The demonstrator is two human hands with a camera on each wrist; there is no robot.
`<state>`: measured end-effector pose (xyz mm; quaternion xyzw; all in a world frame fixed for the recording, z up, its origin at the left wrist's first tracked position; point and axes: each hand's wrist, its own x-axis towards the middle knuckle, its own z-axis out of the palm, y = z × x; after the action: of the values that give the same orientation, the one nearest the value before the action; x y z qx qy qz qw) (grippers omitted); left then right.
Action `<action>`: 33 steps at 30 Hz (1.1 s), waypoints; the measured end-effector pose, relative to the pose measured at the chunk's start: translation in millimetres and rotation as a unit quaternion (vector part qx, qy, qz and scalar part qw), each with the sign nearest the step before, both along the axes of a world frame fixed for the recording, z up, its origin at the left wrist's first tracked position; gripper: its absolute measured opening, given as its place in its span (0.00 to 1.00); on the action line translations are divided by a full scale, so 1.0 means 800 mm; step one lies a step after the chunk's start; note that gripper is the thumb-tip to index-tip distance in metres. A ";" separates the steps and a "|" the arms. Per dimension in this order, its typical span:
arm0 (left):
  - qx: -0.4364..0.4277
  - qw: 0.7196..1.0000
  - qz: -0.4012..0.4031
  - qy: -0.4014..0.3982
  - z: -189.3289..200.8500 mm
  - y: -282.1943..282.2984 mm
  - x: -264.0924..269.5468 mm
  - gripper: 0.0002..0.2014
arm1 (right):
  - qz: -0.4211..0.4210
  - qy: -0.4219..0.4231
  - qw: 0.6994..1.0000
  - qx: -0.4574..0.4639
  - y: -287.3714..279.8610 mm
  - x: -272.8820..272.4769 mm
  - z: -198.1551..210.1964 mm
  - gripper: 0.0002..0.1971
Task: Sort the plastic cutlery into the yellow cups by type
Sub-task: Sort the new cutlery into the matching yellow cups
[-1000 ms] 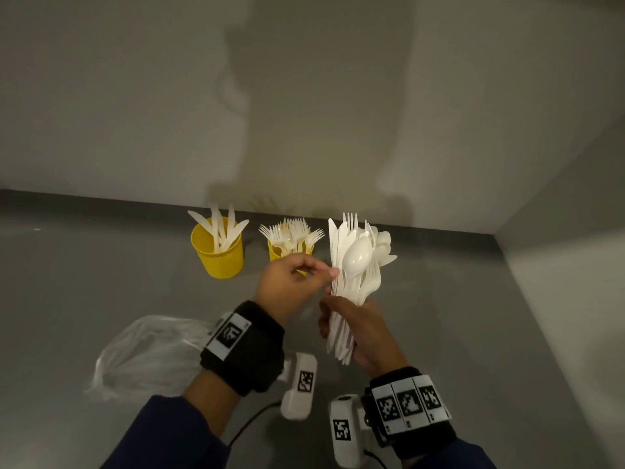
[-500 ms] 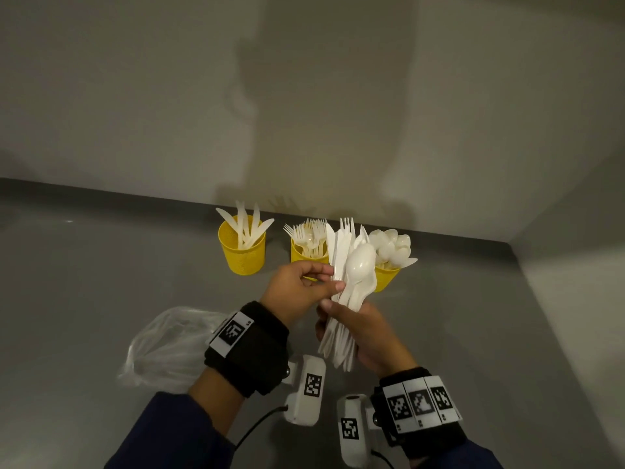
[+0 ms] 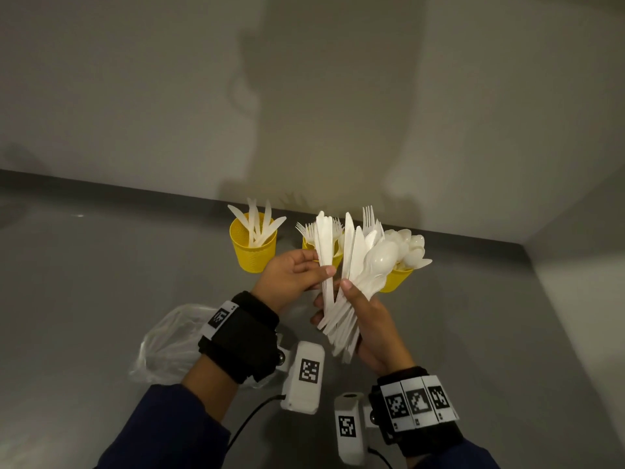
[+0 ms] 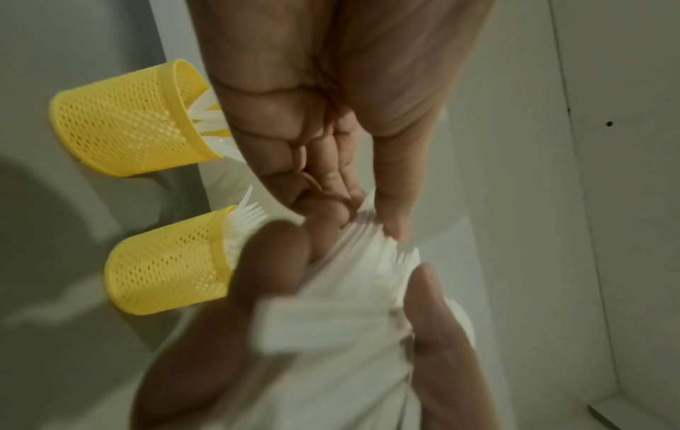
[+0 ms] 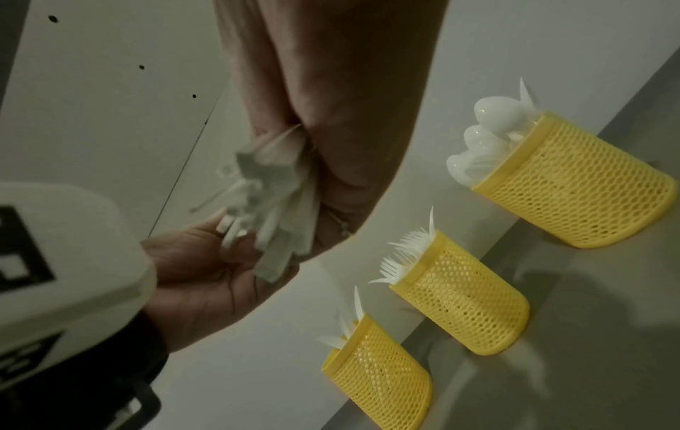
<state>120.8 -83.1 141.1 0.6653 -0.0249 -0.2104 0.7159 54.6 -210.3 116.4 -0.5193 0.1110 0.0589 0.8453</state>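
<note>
Three yellow mesh cups stand by the back wall: the knife cup [image 3: 252, 247] [image 5: 379, 378] on the left, the fork cup [image 3: 308, 246] [image 4: 165, 270] [image 5: 463, 293] in the middle, the spoon cup [image 3: 395, 281] [image 5: 574, 186] on the right. My right hand [image 3: 338, 306] grips a fanned bundle of white cutlery [image 3: 358, 262] [image 5: 272, 200] by the handles, in front of the fork and spoon cups. My left hand [image 3: 323, 265] pinches a few white knives [image 3: 324, 242] split off at the bundle's left side. Their handle ends still cross the bundle.
A crumpled clear plastic bag [image 3: 169, 340] lies on the grey table [image 3: 101, 282] to the left of my left wrist. The back wall runs right behind the cups, and a side wall [image 3: 581, 265] closes the table on the right.
My left hand has pulled a few knives leftward, out of the bundle my right hand holds. Both hands have stayed in front of the cups.
</note>
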 end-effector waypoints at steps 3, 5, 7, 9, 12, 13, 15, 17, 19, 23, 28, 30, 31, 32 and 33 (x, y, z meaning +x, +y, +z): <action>0.000 0.999 0.043 -0.015 0.007 0.009 0.008 0.07 | -0.004 0.006 1.000 -0.020 -0.001 0.004 0.001 0.13; -0.016 0.996 0.084 -0.025 0.014 0.020 0.021 0.07 | -0.020 0.020 0.999 -0.025 -0.001 0.008 -0.004 0.10; -0.024 0.988 0.149 -0.044 0.022 0.036 0.043 0.07 | -0.031 0.040 0.998 -0.026 0.000 0.012 -0.011 0.11; 0.011 0.970 0.229 -0.075 0.025 0.054 0.072 0.10 | -0.036 0.062 0.997 -0.029 0.001 0.015 -0.019 0.08; 0.097 0.945 0.296 -0.101 0.015 0.071 0.112 0.15 | -0.030 0.087 0.995 -0.038 0.004 0.020 -0.024 0.02; 0.120 0.940 0.305 -0.092 0.008 0.073 0.123 0.16 | -0.024 0.088 0.995 -0.045 0.005 0.022 -0.024 0.02; 0.153 0.936 0.310 -0.067 -0.010 0.076 0.139 0.18 | -0.017 0.086 0.995 -0.055 0.006 0.025 -0.023 0.04; 0.203 0.938 0.278 -0.042 -0.025 0.076 0.148 0.19 | -0.017 0.084 0.995 -0.048 0.007 0.026 -0.021 0.04; 0.274 0.934 0.229 -0.016 -0.035 0.077 0.151 0.24 | -0.019 0.085 0.996 -0.034 0.008 0.025 -0.018 0.03; 0.312 0.922 0.225 -0.056 -0.034 0.071 0.142 0.33 | -0.032 0.086 0.996 -0.014 0.006 0.021 -0.010 0.03; 0.179 0.969 0.128 -0.109 -0.005 0.021 0.056 0.12 | -0.016 0.086 0.996 -0.019 0.003 0.017 -0.008 0.08; 0.129 0.989 0.025 -0.067 0.000 0.002 0.025 0.08 | -0.005 0.084 0.996 -0.014 0.005 0.016 -0.009 0.11; 0.110 0.993 0.001 -0.050 -0.001 -0.005 0.013 0.08 | -0.001 0.080 0.997 -0.016 0.006 0.015 -0.009 0.12; 0.093 0.995 -0.001 -0.037 -0.003 -0.010 0.007 0.07 | 0.003 0.074 0.997 -0.017 0.006 0.014 -0.010 0.13; 0.080 0.996 0.011 -0.028 -0.005 -0.013 0.002 0.07 | 0.008 0.068 0.998 -0.017 0.006 0.012 -0.010 0.14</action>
<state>122.3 -93.1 137.2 0.7260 -0.0207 -0.1847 0.6621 64.3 -205.3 108.5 -0.5290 0.1649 0.0992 0.8265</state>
